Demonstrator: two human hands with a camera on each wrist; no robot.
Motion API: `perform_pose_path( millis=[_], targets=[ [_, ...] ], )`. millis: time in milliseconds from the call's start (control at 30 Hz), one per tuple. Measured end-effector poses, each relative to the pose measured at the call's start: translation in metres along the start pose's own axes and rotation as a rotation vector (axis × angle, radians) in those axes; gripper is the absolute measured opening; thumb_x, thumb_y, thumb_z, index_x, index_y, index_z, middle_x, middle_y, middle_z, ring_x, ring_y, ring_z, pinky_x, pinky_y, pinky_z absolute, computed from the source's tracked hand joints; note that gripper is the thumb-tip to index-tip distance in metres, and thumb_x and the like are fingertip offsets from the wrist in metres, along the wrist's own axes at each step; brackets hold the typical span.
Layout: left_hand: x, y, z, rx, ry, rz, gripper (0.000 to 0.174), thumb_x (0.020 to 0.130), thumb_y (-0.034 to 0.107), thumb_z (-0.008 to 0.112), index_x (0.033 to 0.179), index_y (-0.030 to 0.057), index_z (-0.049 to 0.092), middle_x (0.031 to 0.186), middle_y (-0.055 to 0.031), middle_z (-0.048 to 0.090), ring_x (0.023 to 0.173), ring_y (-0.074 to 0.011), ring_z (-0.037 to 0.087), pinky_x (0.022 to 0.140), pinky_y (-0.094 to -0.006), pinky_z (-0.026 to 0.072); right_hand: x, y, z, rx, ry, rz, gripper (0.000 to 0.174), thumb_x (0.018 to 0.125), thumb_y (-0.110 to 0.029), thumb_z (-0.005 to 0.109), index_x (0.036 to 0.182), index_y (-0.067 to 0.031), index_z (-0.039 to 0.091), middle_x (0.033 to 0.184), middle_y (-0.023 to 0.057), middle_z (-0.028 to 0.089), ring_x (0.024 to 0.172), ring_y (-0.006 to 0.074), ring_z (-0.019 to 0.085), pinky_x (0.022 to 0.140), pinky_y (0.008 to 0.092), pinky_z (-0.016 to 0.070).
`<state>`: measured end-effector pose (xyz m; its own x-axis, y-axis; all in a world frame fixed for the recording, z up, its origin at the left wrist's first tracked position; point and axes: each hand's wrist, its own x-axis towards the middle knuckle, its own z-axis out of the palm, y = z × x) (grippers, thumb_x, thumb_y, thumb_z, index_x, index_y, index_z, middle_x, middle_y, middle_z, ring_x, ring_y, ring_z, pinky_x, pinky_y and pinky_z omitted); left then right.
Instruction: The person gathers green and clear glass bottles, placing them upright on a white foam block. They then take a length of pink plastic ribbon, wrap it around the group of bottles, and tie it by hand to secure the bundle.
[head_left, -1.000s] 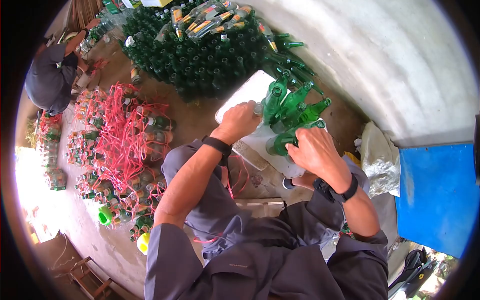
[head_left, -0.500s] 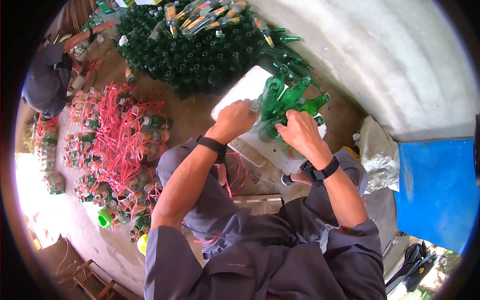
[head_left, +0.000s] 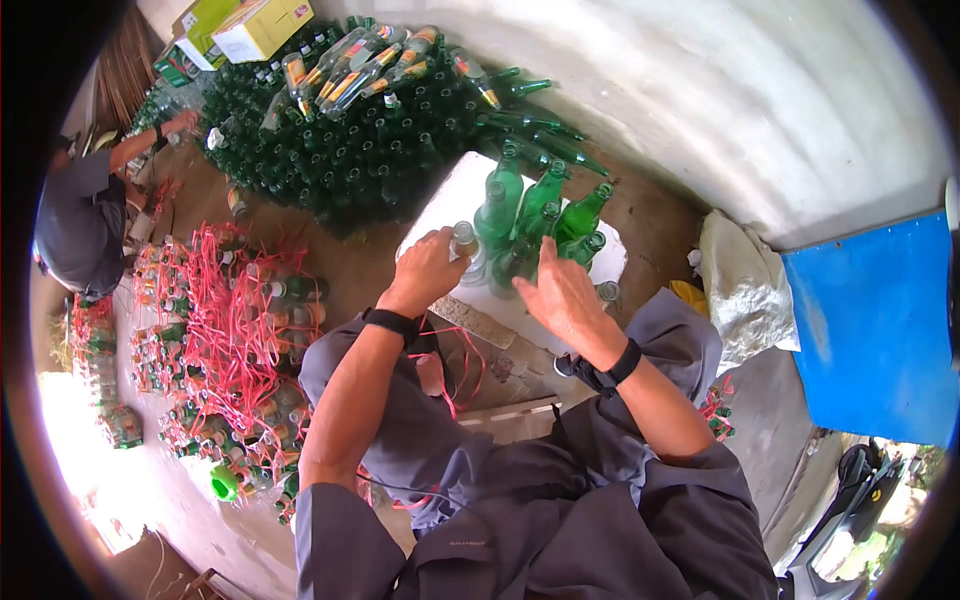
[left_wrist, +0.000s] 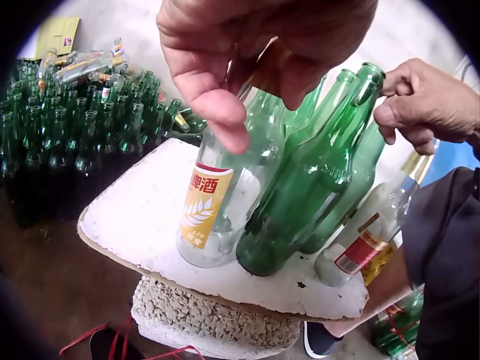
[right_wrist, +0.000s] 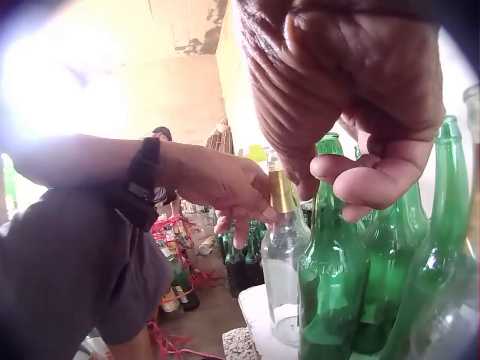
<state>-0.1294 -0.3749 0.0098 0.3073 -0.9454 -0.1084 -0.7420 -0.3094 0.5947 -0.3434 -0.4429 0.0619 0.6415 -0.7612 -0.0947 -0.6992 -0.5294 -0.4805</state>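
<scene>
Several green bottles (head_left: 495,215) stand close together on a white board (head_left: 440,210). At their left, my left hand (head_left: 428,272) holds a clear bottle (head_left: 466,240) by its neck; the left wrist view shows that bottle (left_wrist: 206,202) upright with a yellow and red label, under the hand (left_wrist: 262,45). My right hand (head_left: 575,305) is at the near side of the group, its thumb and index finger spread beside a green bottle's neck. Seen from the right wrist, the hand (right_wrist: 352,105) has bent fingers around the top of a green bottle (right_wrist: 330,277), without a clear grip.
Another clear bottle (left_wrist: 360,247) stands at the board's right. Many green bottles (head_left: 350,150) fill the floor behind, by the wall (head_left: 700,100). Bottles bundled with red string (head_left: 235,320) lie at the left, near another person (head_left: 80,220). A pale sack (head_left: 745,290) and blue panel (head_left: 870,330) are right.
My right hand has moved left from the right-hand green bottle, and its thumb and index finger have spread. The left hand stays on the clear bottle. The head view has shifted.
</scene>
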Motion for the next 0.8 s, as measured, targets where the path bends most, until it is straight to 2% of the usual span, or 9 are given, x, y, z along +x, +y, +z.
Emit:
perform_pose_path(
  millis=[200,300,367,400,467,500,567,733,800],
  targets=[
    [0.001,-0.019,0.011,-0.002,-0.031,-0.017,0.047,0.08,0.025,0.071,0.117,-0.0018,0.06,0.11,-0.0255,0.068,0.106,-0.0428,0.064,0.091,-0.0481,0.0501,-0.058,0.037,0.032,0.113,-0.125,-0.019,0.055,0.087,-0.021,0.071,0.118,0.0185,0.048,0.068,0.0272,0.065,0.069,0.0455,0.067,0.06,0.0487,0.0534],
    [0.004,-0.038,0.026,-0.005,0.003,-0.028,0.047,0.08,0.019,0.067,0.121,-0.0016,0.058,0.114,-0.0256,0.068,0.107,-0.0433,0.064,0.094,-0.0481,0.0492,-0.079,0.079,0.051,0.133,-0.153,-0.157,0.055,0.085,-0.02,0.072,0.119,0.0175,0.049,0.065,0.0246,0.063,0.062,0.0385,0.067,0.058,0.045,0.0534],
    [0.008,-0.053,0.039,-0.144,-0.039,-0.059,0.052,0.079,0.008,0.058,0.13,0.001,0.055,0.121,-0.0271,0.065,0.115,-0.0419,0.062,0.1,-0.0461,0.048,-0.083,0.087,0.04,0.422,-0.488,0.414,0.057,0.084,-0.018,0.072,0.125,0.0152,0.05,0.06,0.0177,0.062,0.057,0.0277,0.067,0.054,0.0392,0.0539],
    [0.009,-0.064,0.048,-0.14,-0.038,-0.06,0.052,0.079,0.008,0.058,0.13,0.001,0.055,0.121,-0.0271,0.065,0.115,-0.0419,0.062,0.1,-0.0461,0.048,-0.086,0.097,0.044,0.424,-0.489,0.412,0.057,0.084,-0.018,0.072,0.125,0.0152,0.05,0.06,0.0177,0.062,0.057,0.0277,0.067,0.054,0.0392,0.0539],
    [0.01,-0.08,0.064,-0.215,-0.052,-0.043,0.05,0.076,0.004,0.059,0.126,-0.0027,0.054,0.117,-0.0253,0.067,0.101,-0.0375,0.069,0.082,-0.0433,0.0556,-0.093,0.12,0.064,0.72,-0.33,0.792,0.064,0.082,-0.012,0.073,0.135,0.0127,0.045,0.077,0.0173,0.066,0.061,0.0196,0.066,0.051,0.0335,0.0537],
    [0.009,-0.079,0.066,-0.211,-0.054,-0.044,0.05,0.076,0.004,0.059,0.126,-0.0027,0.054,0.117,-0.0253,0.067,0.101,-0.0375,0.069,0.082,-0.0433,0.0556,-0.093,0.125,0.066,0.724,-0.332,0.793,0.064,0.082,-0.012,0.073,0.135,0.0127,0.045,0.077,0.0173,0.066,0.061,0.0196,0.066,0.051,0.0335,0.0537],
    [0.009,-0.073,0.073,-0.318,-0.105,-0.198,0.059,0.074,0.006,0.058,0.132,-0.0025,0.052,0.116,-0.0293,0.066,0.113,-0.044,0.062,0.099,-0.0453,0.048,-0.09,0.136,0.071,0.876,-0.156,0.87,0.071,0.08,-0.006,0.075,0.14,0.0095,0.041,0.098,0.0174,0.064,0.068,0.02,0.066,0.051,0.031,0.0539],
    [0.011,-0.053,0.072,-0.609,-0.151,-0.334,0.075,0.069,0.008,0.072,0.138,-0.0016,0.047,0.107,-0.0155,0.067,0.082,-0.0232,0.069,0.062,-0.034,0.056,-0.072,0.15,0.106,1.106,-0.098,0.689,0.071,0.076,-0.003,0.079,0.137,0.004,0.043,0.103,0.0118,0.059,0.069,0.0177,0.064,0.053,0.0296,0.0531],
    [0.012,-0.056,0.077,-0.617,-0.186,-0.342,0.075,0.069,0.009,0.072,0.138,-0.0011,0.046,0.109,-0.0159,0.067,0.086,-0.0245,0.069,0.067,-0.0347,0.056,-0.067,0.152,0.112,1.198,-0.109,0.586,0.067,0.076,-0.004,0.079,0.134,0.0021,0.046,0.1,0.0092,0.059,0.068,0.017,0.063,0.053,0.0294,0.0521]
  ],
)
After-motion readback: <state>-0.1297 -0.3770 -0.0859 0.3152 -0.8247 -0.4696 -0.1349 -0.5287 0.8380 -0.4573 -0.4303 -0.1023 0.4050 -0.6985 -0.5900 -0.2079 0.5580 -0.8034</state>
